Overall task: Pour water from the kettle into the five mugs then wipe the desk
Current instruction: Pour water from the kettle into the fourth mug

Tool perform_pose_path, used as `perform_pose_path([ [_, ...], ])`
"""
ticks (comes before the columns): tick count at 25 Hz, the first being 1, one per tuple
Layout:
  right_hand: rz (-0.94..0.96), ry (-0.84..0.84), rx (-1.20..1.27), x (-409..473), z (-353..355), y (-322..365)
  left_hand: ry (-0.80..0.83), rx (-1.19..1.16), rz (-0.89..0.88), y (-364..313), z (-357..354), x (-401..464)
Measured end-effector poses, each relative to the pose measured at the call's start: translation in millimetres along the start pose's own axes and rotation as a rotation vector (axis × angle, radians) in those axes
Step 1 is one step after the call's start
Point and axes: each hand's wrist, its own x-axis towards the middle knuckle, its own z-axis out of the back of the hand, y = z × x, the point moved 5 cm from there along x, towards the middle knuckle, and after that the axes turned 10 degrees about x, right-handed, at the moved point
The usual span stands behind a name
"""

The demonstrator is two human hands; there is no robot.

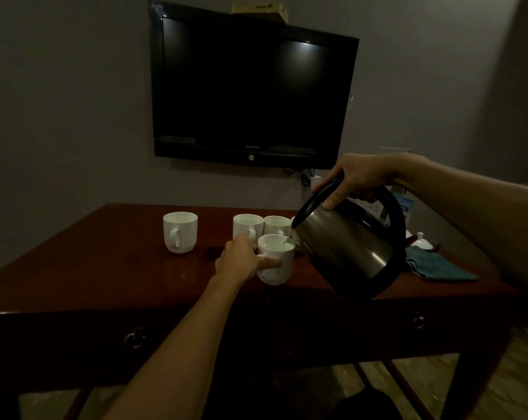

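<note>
My right hand (358, 177) was curled round the black handle of the steel kettle (350, 241), my thumb lying on its black lid; the kettle was tipped over, its spout just above the rim of the front mug (277, 262), and a thin thread of water ran into it. My left hand (240, 257) gripped that white mug at its handle side, my thumb laid along its wall; the mug sat on the dark wooden desk (105, 268). Just behind the front mug stood two more white mugs (248, 227) side by side, touching or nearly so; another single mug (180, 231) stood well apart to the left of it. To the right of the kettle lay a folded teal cloth (438, 266).
</note>
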Motion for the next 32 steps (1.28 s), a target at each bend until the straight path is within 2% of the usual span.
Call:
perform_pose_path([
  [32, -0.004, 0.002, -0.002, -3.1, -1.5, 6.8, 0.004, -0.005, -0.012, -0.1, -0.5, 0.3],
])
